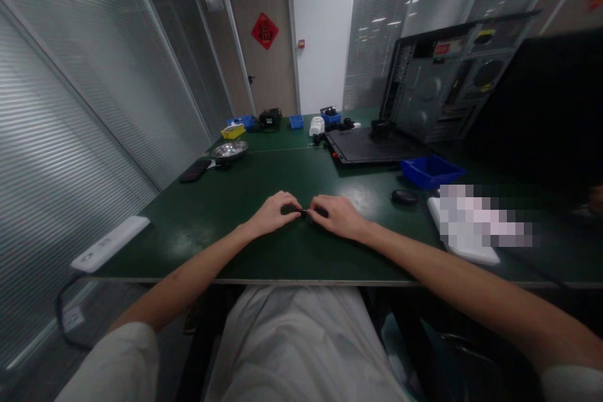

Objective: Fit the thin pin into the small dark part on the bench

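Note:
Just above the green tabletop, close to its front edge, my left hand (pixel 276 213) and my right hand (pixel 339 216) meet almost fingertip to fingertip. Each is closed in a pinch of thumb and fingers. A small dark piece (pixel 304 213) shows between the fingertips, held from the left and from the right. It is too small and too covered by the fingers for me to tell its kind.
Rightward lie a black mouse (pixel 404 197), a blue tray (pixel 431 172) and a white flat object (pixel 466 245), partly pixelated. Behind are a black panel (pixel 372 146) and computer case (pixel 438 88). Leftward are a power strip (pixel 110 244), phone (pixel 195 171) and metal dish (pixel 230 150).

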`<state>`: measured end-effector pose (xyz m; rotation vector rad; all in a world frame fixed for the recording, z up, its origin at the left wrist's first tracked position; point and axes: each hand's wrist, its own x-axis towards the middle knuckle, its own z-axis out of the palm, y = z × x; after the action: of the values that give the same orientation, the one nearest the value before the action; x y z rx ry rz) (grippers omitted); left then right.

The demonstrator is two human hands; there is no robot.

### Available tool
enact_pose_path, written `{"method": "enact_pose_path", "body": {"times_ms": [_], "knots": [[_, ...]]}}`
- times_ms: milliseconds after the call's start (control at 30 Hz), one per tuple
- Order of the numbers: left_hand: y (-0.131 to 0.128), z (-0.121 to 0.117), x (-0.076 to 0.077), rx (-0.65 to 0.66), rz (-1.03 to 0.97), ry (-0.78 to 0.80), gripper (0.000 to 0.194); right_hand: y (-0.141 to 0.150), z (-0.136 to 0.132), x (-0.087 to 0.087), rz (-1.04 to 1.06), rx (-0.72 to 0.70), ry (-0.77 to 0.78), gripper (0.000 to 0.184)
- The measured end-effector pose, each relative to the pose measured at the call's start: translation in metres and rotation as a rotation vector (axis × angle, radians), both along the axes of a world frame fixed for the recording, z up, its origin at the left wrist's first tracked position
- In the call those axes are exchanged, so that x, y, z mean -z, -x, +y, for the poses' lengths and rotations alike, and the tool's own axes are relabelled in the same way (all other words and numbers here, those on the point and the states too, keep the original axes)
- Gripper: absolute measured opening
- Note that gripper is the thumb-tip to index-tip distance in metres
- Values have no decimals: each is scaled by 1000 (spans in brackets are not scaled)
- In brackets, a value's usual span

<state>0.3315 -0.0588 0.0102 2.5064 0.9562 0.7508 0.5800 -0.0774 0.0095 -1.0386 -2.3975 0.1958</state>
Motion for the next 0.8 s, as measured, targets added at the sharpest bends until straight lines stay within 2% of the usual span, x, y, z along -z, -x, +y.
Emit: {"method": "enact_pose_path", "body": {"times_ms": [167, 267, 367, 467, 533, 600, 700, 800], "knots": [[7, 6, 1, -53, 38, 54, 25, -1, 0, -1, -1, -7, 5, 18], [34, 21, 0, -111, 74, 98, 31, -2, 0, -1, -5, -9, 8, 18], [94, 47, -2, -328, 119, 110, 39, -2, 0, -1, -6, -10, 4, 18], [179, 70, -2, -648, 232, 35, 37, -2, 1, 1, -7, -15, 8, 19], [236, 76, -2, -862, 338, 19, 36, -2, 2, 2, -6, -16, 11, 19], [281, 74, -2, -1025, 418, 7, 35, -2, 3, 3, -5, -14, 11, 18], [316, 68, -4, -1137, 436, 27, 35, -1, 4, 4, -7, -9, 16, 18], [323, 65, -5, -1162, 410, 51, 35, 0, 3, 3, -9, -9, 24, 19]]}}
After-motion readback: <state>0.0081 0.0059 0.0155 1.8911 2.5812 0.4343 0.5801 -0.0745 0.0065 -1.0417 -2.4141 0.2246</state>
